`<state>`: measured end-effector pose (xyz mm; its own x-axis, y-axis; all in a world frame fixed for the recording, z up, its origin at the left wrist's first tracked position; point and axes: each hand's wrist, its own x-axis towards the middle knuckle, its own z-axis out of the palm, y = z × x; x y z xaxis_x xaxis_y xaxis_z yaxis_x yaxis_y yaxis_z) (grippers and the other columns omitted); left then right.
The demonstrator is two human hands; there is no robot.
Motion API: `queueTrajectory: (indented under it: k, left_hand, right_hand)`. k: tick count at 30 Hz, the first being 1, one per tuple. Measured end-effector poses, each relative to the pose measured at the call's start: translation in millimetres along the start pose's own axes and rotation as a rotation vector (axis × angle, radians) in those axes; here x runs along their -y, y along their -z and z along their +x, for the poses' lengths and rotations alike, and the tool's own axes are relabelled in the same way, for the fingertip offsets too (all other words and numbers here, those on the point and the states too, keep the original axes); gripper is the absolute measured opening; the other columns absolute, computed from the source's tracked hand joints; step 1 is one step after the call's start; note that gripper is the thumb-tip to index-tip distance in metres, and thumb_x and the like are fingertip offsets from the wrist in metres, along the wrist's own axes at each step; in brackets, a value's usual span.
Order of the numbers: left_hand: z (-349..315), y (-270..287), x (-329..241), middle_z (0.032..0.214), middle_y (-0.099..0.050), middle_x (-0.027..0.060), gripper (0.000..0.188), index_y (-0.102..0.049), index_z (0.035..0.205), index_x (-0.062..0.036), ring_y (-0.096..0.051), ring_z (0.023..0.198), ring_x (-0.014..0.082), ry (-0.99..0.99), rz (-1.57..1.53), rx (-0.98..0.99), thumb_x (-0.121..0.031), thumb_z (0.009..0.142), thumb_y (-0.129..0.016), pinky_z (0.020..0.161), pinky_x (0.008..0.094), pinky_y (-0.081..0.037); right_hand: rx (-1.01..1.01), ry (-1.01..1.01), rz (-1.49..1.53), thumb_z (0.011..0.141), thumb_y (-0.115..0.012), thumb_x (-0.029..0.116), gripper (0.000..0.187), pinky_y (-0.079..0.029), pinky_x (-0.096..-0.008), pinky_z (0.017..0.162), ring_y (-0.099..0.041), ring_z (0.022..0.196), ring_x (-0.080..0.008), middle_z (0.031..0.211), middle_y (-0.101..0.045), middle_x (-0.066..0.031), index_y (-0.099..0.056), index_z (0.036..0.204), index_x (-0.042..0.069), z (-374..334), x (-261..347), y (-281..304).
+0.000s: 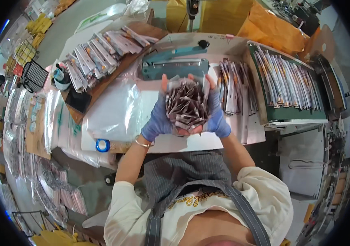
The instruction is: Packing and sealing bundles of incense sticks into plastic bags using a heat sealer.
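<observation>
Between my two hands, above the front of the worktable (195, 141), is a bundle of slim packets (187, 102), seen end-on with dark brown printed ends. Clear film shows around its far edge. My left hand (158, 117), in a blue fingerless glove, is wrapped round the bundle's left side. The right side is gripped by my right hand (219, 117), gloved the same way. Fingertips show at the far and near edges; the palms are hidden. Just beyond the bundle lies a teal bag sealer (175, 69). Clear plastic bags (117, 108) lie left of my left hand.
Slim packets (234, 90) lie right of my right hand, beside a green-lined tray (271, 114) full of more. At the left, a wooden board (111, 80) bears packet bundles and a dark phone-like slab (78, 101). A blue tape roll (102, 145) sits near the front edge.
</observation>
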<state>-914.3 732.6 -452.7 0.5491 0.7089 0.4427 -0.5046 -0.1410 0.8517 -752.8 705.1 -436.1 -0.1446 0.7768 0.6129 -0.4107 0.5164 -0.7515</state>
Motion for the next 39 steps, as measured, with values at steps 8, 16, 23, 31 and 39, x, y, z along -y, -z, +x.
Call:
queueTrajectory:
  k: [8, 16, 23, 31, 39]
  left_hand:
    - [-19, -30, -10, 0.111, -0.054, 0.0048, 0.061, -0.047, 0.119, -0.004, -0.051, 0.103, 0.0142, 0.36, -0.189, -0.195, -0.024, 0.067, -0.073, 0.092, 0.0303, -0.041]
    - [-95, 35, -13, 0.094, -0.061, 0.0089, 0.035, -0.059, 0.1, -0.0005, -0.059, 0.077, 0.0159, 1.091, 0.182, -0.097, -0.032, 0.086, -0.055, 0.067, 0.0262, -0.049]
    - [-132, 221, -39, 0.097, -0.056, 0.0049, 0.027, -0.056, 0.092, -0.0053, -0.056, 0.083, 0.0163, 0.234, 1.348, -0.34, -0.011, 0.07, -0.071, 0.07, 0.0249, -0.047]
    - [-133, 174, 4, 0.081, -0.056, 0.0009, 0.017, -0.056, 0.081, -0.0041, -0.051, 0.073, 0.0099, 0.344, 1.072, -0.56, -0.016, 0.078, -0.067, 0.069, 0.0248, -0.045]
    - [-117, 49, 7, 0.066, -0.049, 0.0168, 0.023, -0.053, 0.079, -0.0009, -0.049, 0.058, 0.0274, 0.293, 1.427, -0.393, -0.022, 0.087, -0.053, 0.058, 0.0333, -0.042]
  right_hand:
    - [-0.071, -0.352, -0.254, 0.064, -0.074, 0.017, 0.051, -0.043, -0.0288, 0.084, -0.054, 0.096, -0.0147, 0.102, -0.057, -0.0069, -0.055, 0.109, 0.0, 9, 19, -11]
    - [0.226, -0.81, 0.368, 0.066, -0.061, 0.017, 0.026, -0.043, -0.032, 0.087, -0.057, 0.097, -0.0247, 0.095, -0.062, -0.0181, -0.064, 0.082, -0.004, -50, -56, -10]
    - [0.123, -0.85, 0.372, 0.068, -0.058, 0.011, 0.018, -0.044, -0.0322, 0.085, -0.059, 0.092, -0.0255, 0.089, -0.063, -0.0171, -0.065, 0.078, -0.003, -62, -79, -15]
    - [0.072, -0.943, 0.375, 0.073, -0.058, 0.014, 0.019, -0.045, -0.0305, 0.082, -0.06, 0.087, -0.0232, 0.085, -0.064, -0.0163, -0.065, 0.077, -0.003, -78, -114, -18]
    - [0.178, -0.983, 0.135, 0.076, -0.063, 0.023, 0.027, -0.047, -0.0233, 0.064, -0.059, 0.065, -0.0122, 0.072, -0.066, -0.009, -0.067, 0.08, -0.004, -58, -121, -53]
